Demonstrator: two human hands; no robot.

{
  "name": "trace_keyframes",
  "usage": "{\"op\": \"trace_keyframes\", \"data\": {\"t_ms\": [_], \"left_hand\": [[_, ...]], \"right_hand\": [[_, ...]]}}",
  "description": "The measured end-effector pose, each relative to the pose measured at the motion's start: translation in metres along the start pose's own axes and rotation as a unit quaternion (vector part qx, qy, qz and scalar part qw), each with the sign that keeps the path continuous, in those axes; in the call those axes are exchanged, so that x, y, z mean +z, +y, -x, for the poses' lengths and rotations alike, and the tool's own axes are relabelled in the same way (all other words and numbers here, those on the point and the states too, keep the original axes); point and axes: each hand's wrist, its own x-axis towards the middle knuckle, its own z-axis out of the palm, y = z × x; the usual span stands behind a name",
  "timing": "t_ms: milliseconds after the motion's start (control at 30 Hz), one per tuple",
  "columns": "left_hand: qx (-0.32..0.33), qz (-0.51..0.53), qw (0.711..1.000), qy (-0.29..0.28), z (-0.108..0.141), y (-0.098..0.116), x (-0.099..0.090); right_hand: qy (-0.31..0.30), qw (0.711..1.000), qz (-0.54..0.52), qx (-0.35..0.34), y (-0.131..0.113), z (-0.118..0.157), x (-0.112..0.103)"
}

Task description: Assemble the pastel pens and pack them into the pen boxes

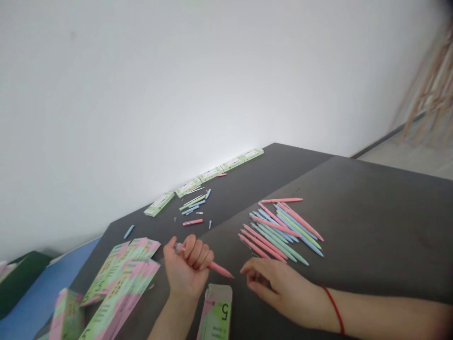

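My left hand (187, 269) is closed in a fist around a pink pen (220, 269), whose tip sticks out to the right. An open pink-and-green pen box (215, 314) lies just below that hand near the table's front edge. My right hand (279, 290) rests on the dark table (371, 226) with fingers spread, fingertips near the lower end of a loose pile of pink, blue and green pens (281, 229). A red cord circles my right wrist.
Flattened pink-and-green boxes (116, 278) are stacked at the left. Several green boxes (208, 174) line the wall at the back, with loose pens and pen parts (194, 205) beside them. A white wall stands behind; a blue surface (42, 293) lies far left.
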Motion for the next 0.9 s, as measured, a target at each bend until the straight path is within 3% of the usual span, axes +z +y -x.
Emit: {"op": "trace_keyframes", "data": {"t_ms": [200,300,467,600,667,733,767,900], "left_hand": [[-0.008,0.012,1.000,-0.027,0.002,-0.008,0.000],[-0.014,0.008,0.999,-0.030,0.003,-0.009,0.002],[-0.010,-0.005,0.999,-0.040,0.004,-0.013,0.002],[0.008,-0.058,0.997,-0.058,0.007,-0.026,-0.002],[0.047,-0.172,0.982,-0.055,0.003,-0.024,-0.005],[0.121,-0.377,0.918,-0.021,-0.010,-0.003,-0.011],[0.169,-0.520,0.837,0.012,-0.019,0.017,-0.016],[0.243,-0.691,0.658,0.176,-0.046,0.149,-0.046]], "right_hand": [[0.004,0.996,-0.092,0.007,-0.003,-0.008,0.001],[-0.041,0.981,-0.187,0.017,-0.006,-0.015,0.005],[-0.121,0.934,-0.333,0.043,-0.008,-0.034,0.023],[-0.106,0.943,-0.311,0.044,-0.007,-0.047,0.038],[-0.094,0.951,-0.291,0.047,-0.004,-0.049,0.043],[-0.082,0.956,-0.276,0.055,0.003,-0.048,0.043],[-0.068,0.959,-0.267,0.063,0.008,-0.047,0.043],[-0.065,0.979,-0.187,0.054,0.029,-0.047,0.039]]}}
